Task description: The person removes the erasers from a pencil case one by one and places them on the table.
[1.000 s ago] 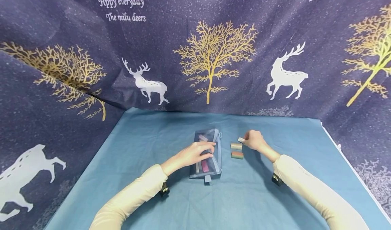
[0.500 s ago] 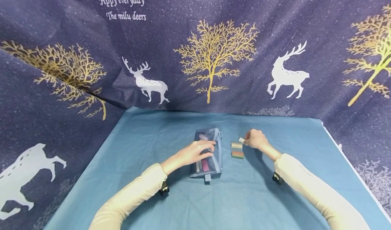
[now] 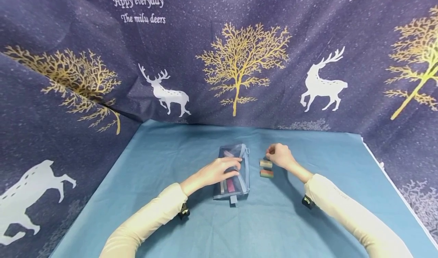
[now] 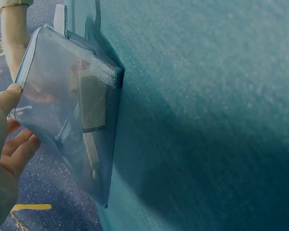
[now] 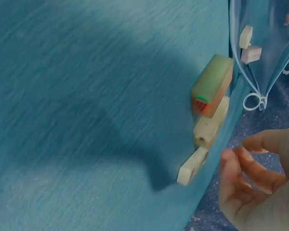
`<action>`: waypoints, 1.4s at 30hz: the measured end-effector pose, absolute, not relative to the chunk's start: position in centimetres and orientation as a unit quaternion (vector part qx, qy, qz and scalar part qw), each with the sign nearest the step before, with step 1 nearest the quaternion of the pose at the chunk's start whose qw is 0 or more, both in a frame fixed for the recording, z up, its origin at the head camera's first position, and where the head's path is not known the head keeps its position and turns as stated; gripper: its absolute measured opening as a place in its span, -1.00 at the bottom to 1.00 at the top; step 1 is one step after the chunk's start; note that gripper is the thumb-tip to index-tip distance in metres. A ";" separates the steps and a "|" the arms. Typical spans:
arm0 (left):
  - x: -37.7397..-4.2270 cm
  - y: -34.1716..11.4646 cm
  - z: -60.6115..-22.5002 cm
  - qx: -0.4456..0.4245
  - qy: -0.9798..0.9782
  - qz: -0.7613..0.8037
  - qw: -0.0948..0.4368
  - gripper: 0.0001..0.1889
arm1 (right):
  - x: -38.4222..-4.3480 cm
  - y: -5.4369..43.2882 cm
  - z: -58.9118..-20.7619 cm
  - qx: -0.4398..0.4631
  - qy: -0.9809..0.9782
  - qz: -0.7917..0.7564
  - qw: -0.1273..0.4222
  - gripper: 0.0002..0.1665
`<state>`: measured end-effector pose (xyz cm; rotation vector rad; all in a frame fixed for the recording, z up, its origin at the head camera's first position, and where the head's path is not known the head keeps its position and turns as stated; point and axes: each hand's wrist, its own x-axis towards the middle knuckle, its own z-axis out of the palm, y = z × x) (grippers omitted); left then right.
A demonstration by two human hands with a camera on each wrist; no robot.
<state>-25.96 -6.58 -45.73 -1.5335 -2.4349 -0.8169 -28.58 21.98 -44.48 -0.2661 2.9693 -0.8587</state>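
Observation:
My left hand point(image 3: 219, 171) holds the zipped edge of a blue mesh pouch point(image 4: 48, 91), its thumb on the zipper side and fingers beneath. Through the mesh show a pale block point(image 4: 92, 101) and a pink block point(image 3: 230, 185). Right of the pouch, a green-and-orange block point(image 5: 214, 84), a beige block point(image 5: 212, 124) and a small white block point(image 5: 191, 166) lie in a row. My right hand point(image 5: 260, 178) hovers beside the white block, fingers loosely bent, with nothing visible between them. In the head view, that hand hides the white block.
A ring pull point(image 5: 253, 101) hangs at the pouch's far corner, and a fabric tab point(image 3: 233, 199) sticks out at its near end. Blue cloth point(image 3: 291, 220) covers the table. A dark printed curtain point(image 3: 191, 52) rises behind its back edge.
The white block, earlier pinched in my right hand, now lies on the cloth beside the beige block. The right hand has shifted slightly left. My left hand keeps its place on the pouch.

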 end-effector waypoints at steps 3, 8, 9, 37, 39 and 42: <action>-26.0 -6.6 -45.7 -0.507 -0.814 -0.272 0.072 -0.82 | -28.5 21.6 -44.5 -0.087 0.950 -0.297 0.032 -0.82; -25.9 -6.6 -45.7 -0.501 -0.818 -0.277 0.061 -0.81 | -28.3 21.1 -44.6 -0.087 0.939 -0.327 0.069 -0.76; -25.9 -6.6 -45.7 -0.500 -0.818 -0.276 0.060 -0.81 | -28.3 21.1 -44.6 -0.089 0.937 -0.331 0.074 -0.76; -25.9 -6.1 -45.6 -0.499 -0.820 -0.271 0.063 -0.79 | -27.7 19.3 -45.1 -0.174 0.901 -0.371 0.145 -0.79; -25.9 -6.0 -45.7 -0.501 -0.820 -0.268 0.066 -0.80 | -27.6 19.2 -45.2 -0.186 0.898 -0.368 0.152 -0.78; -25.9 -6.0 -45.7 -0.502 -0.819 -0.270 0.064 -0.80 | -27.5 19.0 -45.3 -0.198 0.894 -0.367 0.163 -0.79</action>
